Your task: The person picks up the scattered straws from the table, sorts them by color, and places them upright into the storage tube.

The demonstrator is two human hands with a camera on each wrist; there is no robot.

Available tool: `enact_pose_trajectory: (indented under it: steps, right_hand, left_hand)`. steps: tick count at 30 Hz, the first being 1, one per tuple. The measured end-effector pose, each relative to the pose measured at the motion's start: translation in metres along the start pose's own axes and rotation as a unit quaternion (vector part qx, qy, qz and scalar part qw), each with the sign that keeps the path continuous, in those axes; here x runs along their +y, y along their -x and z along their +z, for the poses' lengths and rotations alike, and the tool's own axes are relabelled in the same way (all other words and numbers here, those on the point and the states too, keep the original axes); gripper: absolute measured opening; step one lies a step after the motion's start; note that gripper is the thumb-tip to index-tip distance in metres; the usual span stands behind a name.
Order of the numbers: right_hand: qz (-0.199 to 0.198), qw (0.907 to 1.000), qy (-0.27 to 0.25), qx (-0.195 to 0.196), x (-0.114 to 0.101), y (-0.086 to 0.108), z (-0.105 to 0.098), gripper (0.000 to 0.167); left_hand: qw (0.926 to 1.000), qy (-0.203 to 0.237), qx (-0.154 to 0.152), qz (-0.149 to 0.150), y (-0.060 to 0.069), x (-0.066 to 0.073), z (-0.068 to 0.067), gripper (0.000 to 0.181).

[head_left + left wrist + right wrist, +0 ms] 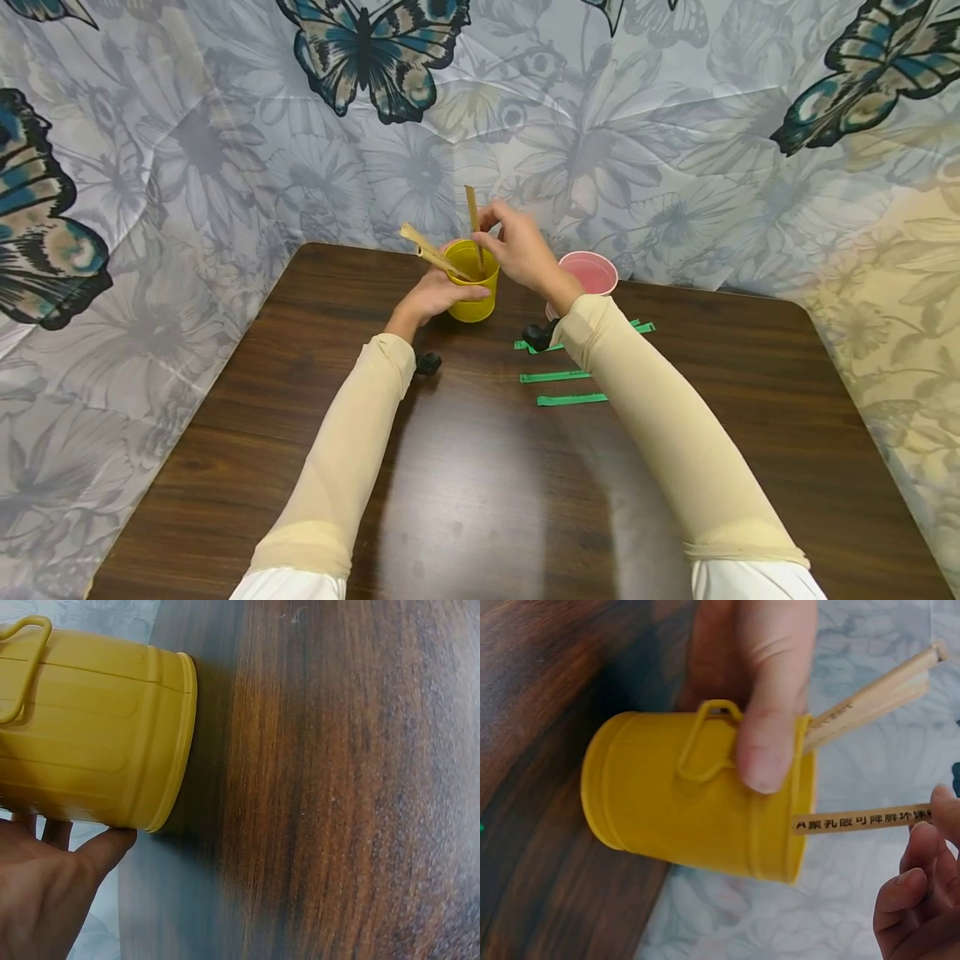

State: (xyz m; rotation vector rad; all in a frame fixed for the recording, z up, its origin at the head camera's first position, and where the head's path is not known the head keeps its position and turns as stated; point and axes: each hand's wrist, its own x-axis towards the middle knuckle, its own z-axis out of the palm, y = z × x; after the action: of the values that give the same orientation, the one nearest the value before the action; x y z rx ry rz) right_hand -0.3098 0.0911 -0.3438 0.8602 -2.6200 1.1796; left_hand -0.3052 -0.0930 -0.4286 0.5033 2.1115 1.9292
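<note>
A yellow bucket (472,310) with small wire handles stands near the table's back edge. My left hand (437,293) grips it from the left, the thumb across its front in the right wrist view. My right hand (519,248) pinches a slim tan paper-wrapped stick (862,819) with printed characters, its lower end inside the bucket's mouth. More tan sticks (870,701) lean out over the bucket's left rim in the head view. The bucket's inside is mostly hidden.
A pink container (589,272) stands just right of the bucket, partly behind my right wrist. Several green strips (555,377) lie below it, partly covered by my right forearm. A patterned cloth (420,167) hangs behind the table (480,500).
</note>
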Motion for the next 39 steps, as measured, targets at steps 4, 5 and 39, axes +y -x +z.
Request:
enact_pose_trajectory:
  steps: [4,5,39]
  right_hand:
    - [0.014,0.9999,0.002,-0.001,0.006,0.001,0.006,0.016]
    - [0.017,0.9998,0.004,0.000,0.007,0.001,0.007,0.015]
    - [0.041,0.9974,0.037,-0.047,0.029,0.070,-0.033,0.028]
  left_hand:
    - [0.9998,-0.005,0.003,-0.018,0.002,0.002,-0.001,0.076]
    - [0.9998,-0.007,0.003,-0.018,0.002,0.003,-0.001,0.077]
    - [0.9969,-0.063,0.036,-0.029,0.009,0.007,0.006,0.079]
